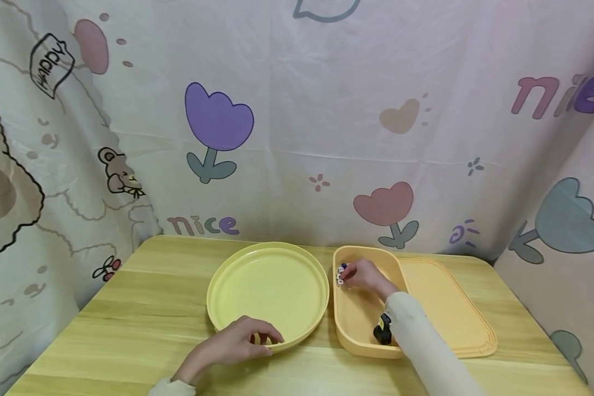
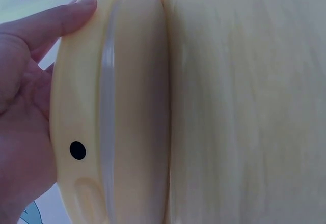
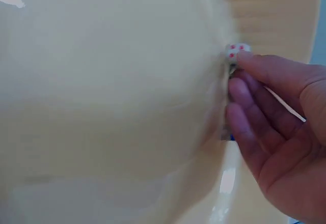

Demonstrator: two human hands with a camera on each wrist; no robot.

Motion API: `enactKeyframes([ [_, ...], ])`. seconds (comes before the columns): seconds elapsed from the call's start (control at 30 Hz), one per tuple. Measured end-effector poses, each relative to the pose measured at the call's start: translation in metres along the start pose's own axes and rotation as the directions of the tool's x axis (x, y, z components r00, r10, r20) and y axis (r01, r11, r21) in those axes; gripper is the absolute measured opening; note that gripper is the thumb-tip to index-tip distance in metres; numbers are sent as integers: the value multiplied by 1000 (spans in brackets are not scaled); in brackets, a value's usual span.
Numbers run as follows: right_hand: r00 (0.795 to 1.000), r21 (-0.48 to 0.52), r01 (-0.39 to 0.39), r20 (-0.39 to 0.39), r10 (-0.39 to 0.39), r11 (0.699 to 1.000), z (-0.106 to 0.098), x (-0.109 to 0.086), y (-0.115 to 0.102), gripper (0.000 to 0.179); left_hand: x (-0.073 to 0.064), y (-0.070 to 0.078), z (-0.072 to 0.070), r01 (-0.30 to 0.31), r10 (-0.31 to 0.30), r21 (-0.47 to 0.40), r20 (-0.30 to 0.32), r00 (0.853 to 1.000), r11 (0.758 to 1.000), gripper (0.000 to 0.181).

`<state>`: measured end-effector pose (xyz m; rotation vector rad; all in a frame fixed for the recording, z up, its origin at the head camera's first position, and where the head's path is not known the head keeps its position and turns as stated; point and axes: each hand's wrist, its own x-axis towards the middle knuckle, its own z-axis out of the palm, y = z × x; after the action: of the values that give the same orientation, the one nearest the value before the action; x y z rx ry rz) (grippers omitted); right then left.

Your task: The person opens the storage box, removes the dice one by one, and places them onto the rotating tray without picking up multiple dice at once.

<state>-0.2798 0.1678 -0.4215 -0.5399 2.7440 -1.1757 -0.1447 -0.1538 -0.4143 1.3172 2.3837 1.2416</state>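
A round yellow tray (image 1: 269, 286) lies on the wooden table, and my left hand (image 1: 242, 339) grips its near rim. In the left wrist view the thumb (image 2: 76, 18) lies on the tray's outer wall (image 2: 76, 102), which has a black dot. My right hand (image 1: 368, 276) reaches into the orange rectangular box (image 1: 348, 324), at a row of small dice (image 1: 340, 282) along its left wall. The right wrist view shows the thumb and fingers pinching a white die (image 3: 233, 51) with red pips. Those fingers partly hide the other dice.
A flat orange lid (image 1: 447, 308) lies on the table right of the box. A small black object (image 1: 383, 330) shows beside the right sleeve, over the box. Behind the wooden table (image 1: 124, 313) hangs a printed curtain (image 1: 297, 110).
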Motion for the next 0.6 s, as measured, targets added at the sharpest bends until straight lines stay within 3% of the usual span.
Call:
enactKeyframes([
  [0.17,1000,79,-2,19,0,997,5,2,7,14,-1,-1,0,3,-3,6,-2,1000,1000,16],
  [0.6,998,72,15,65,-20,997,5,2,12,12,-2,0,2,2,-2,-3,-13,1000,1000,17],
])
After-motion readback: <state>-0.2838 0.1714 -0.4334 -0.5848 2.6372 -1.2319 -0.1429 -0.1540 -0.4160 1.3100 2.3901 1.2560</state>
